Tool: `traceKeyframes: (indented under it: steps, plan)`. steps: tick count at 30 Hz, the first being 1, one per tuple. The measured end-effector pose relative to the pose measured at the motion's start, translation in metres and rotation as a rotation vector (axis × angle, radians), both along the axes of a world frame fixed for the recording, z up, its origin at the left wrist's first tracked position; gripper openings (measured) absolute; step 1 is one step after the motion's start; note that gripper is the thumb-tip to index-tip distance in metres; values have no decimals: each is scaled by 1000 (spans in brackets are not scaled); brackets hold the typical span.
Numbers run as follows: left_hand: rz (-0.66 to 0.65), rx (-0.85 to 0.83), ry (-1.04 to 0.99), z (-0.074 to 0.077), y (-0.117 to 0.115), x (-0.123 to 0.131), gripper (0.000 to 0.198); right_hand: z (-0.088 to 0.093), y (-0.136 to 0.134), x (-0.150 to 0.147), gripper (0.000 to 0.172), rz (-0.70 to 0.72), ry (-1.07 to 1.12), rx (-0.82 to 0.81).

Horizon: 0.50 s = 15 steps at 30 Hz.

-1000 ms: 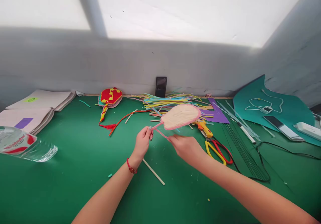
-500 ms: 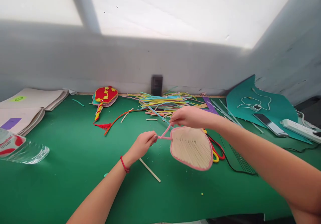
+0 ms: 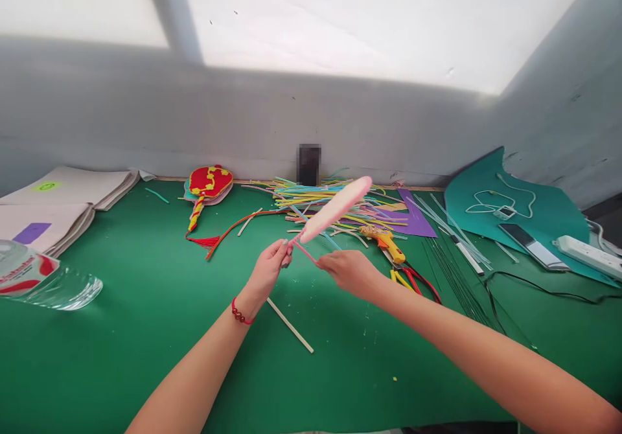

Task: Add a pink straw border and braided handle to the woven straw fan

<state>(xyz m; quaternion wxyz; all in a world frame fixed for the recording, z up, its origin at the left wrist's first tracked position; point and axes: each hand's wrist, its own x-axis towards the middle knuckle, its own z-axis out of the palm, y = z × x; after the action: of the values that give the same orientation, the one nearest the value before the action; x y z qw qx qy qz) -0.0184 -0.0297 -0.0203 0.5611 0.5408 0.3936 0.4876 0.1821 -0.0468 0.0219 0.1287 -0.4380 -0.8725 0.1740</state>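
Note:
A cream fan with a fuzzy pink rim is held up over the green table, tilted so that it shows nearly edge-on. My left hand is closed in a pinch around the base of its handle. From that spot a pink pipe cleaner runs off to the right. Its other end is pinched in my right hand, which is closed just below the fan. Behind the fan lies a pile of coloured pipe cleaners.
A red and yellow fan with a tassel lies back left. On the right are a yellow glue gun, pliers, green wires, a phone and a power strip. A water bottle lies at left.
The fan has turned from face-on to nearly edge-on and now points up and away. My right hand has come down and pulls the pink pipe cleaner from above the handle to its right.

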Motion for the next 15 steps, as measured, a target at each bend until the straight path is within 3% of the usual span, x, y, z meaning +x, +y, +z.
traceKeyframes:
  steps: [3,6,10,13,15]
  plan:
    - [119,56,201,-8,4,0,39,10,-27,-15,27,-30,-399,284]
    - [140,192,455,-9,-1,2,35,34,-47,-27,29,-128,-582,383]
    - [59,379,651,-3,-9,7,31,66,-46,-29,22,-160,-610,362]
    - [-65,376,617,6,-10,2,31,83,-18,-12,16,-206,-547,218]
    - [-190,330,569,12,-11,-4,32,89,5,4,18,-152,-452,113]
